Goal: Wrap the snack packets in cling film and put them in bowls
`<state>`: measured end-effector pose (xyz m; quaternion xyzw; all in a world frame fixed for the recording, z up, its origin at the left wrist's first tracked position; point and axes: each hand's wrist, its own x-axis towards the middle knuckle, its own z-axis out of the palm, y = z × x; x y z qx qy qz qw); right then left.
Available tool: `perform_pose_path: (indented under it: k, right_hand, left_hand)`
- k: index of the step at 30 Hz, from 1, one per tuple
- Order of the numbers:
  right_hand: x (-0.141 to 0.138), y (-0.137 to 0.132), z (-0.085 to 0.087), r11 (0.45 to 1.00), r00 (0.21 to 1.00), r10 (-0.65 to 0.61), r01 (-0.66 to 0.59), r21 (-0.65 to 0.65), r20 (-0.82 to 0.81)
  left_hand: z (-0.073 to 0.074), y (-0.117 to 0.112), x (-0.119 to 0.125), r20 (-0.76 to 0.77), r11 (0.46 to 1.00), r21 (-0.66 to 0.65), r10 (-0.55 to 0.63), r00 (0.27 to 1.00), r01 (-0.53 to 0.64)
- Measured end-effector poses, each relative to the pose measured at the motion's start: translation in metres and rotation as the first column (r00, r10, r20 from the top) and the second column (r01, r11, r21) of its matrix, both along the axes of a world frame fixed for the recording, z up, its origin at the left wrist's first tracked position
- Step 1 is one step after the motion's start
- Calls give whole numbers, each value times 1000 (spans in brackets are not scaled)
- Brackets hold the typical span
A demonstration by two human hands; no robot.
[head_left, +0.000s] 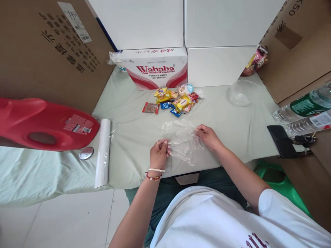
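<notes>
Between my two hands stretches a clear plastic bag [182, 146], thin and crumpled, just over the near part of the table. My left hand [159, 153], with two bracelets at the wrist, pinches its left side. The opposite side is gripped by the fingers of my right hand [207, 136]. Beyond the bag lies a pile of small wrapped snacks [183, 102] in yellow, blue, red and clear wrappers. One reddish-brown packet [150, 107] lies a little left of the pile.
A white plastic-film roll [103, 153], a round metallic disc [86, 153] and a red jug [49, 127] are at the left. A Wahaba carton [159, 69] stands behind the snacks. At the right are a clear bowl [240, 94], water bottles [305, 106] and a black phone [281, 141].
</notes>
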<state>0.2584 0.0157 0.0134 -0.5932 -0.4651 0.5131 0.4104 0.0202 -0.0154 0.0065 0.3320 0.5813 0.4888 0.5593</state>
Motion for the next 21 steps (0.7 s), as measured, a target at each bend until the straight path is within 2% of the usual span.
perform_pose_path:
  k: [2, 5, 7, 8, 10, 11, 12, 14, 15, 17, 19, 21]
  right_hand:
    - [11, 2, -1, 996, 995, -83, 81, -40, -53]
    - [25, 3, -3, 994, 994, -103, 104, -23, 45]
    - [28, 1, -4, 996, 979, -84, 81, 20, 187]
    - [27, 0, -5, 997, 963, -75, 67, 42, 260]
    - [21, -4, -6, 997, 926, -61, 38, 70, 372]
    - [17, -6, -6, 997, 912, -55, 26, 77, 406]
    - [12, -7, -6, 996, 901, -50, 15, 84, 430]
    - [2, -9, -5, 995, 888, -43, -4, 100, 458]
    - [-1, -10, -4, 994, 886, -42, -9, 108, 461]
    - [-1, -11, -5, 994, 895, -38, -11, 107, 445]
    - [7, -12, -8, 994, 909, -54, 10, 109, 414]
    - [22, -13, -13, 991, 918, -103, 59, 124, 384]
  left_hand:
    - [-2, 7, -18, 12, 997, -49, -62, 998, 63]
    - [-2, 19, -43, -41, 985, -121, -130, 991, 124]
    - [5, 23, -52, -217, 994, -106, -51, 975, 29]
    - [11, 24, -53, -345, 998, -45, 31, 938, -50]
    - [26, 18, -44, -565, 974, 165, 221, 795, -154]
    - [33, 13, -35, -630, 949, 279, 297, 718, -148]
    - [39, 7, -23, -667, 924, 368, 336, 665, -98]
    - [43, -6, 4, -740, 890, 443, 294, 605, 109]
    - [40, -12, 17, -792, 871, 430, 238, 562, 238]
    - [26, -18, 36, -905, 848, 323, 146, 400, 420]
    - [5, -18, 42, -976, 859, 163, 67, 210, 486]
    - [-14, -16, 38, -998, 877, 36, 2, 70, 479]
